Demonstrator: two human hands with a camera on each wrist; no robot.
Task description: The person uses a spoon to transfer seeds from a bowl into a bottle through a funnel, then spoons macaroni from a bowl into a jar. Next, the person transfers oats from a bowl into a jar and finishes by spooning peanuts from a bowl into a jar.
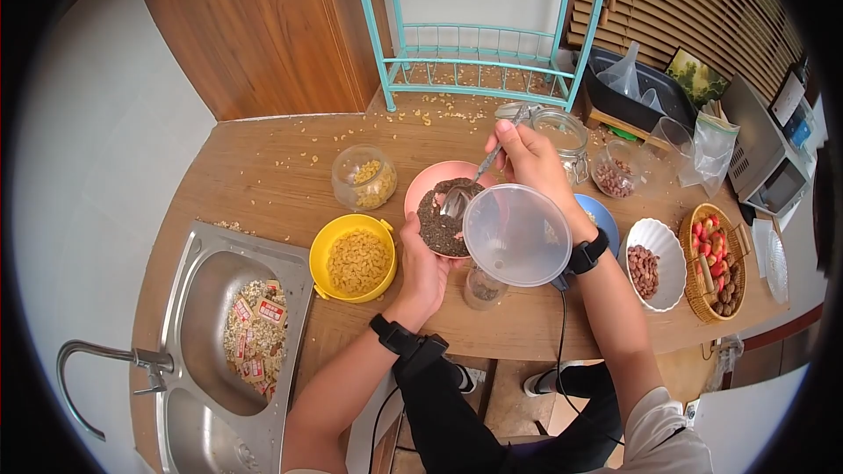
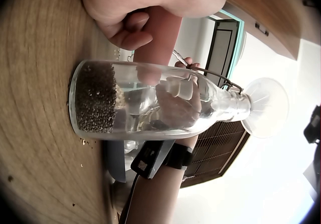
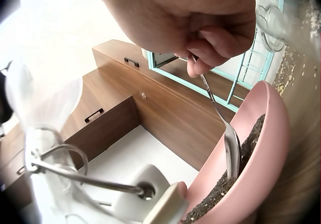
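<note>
My left hand [image 1: 423, 274] grips the side of a pink bowl [image 1: 423, 186], which holds a heap of small dark seeds [image 1: 436, 226]. A metal spoon [image 3: 231, 148] is pinched in my right hand [image 1: 534, 162], its bowl end dipping into those seeds. Right beside the pink bowl stands a clear swing-top glass bottle [image 2: 95, 101] with a layer of dark seeds at its bottom. In its mouth sits a translucent plastic funnel [image 1: 516, 233], whose wide cone covers much of the bottle in the head view.
Left are a yellow bowl of macaroni [image 1: 358, 262], a glass jar [image 1: 351, 177] and a sink [image 1: 195, 298]. A blue plate [image 1: 601, 215], a white bowl [image 1: 669, 250] of nuts and a fruit basket [image 1: 689, 285] stand right. Behind is a turquoise rack [image 1: 479, 88]; spilled pasta dots the counter.
</note>
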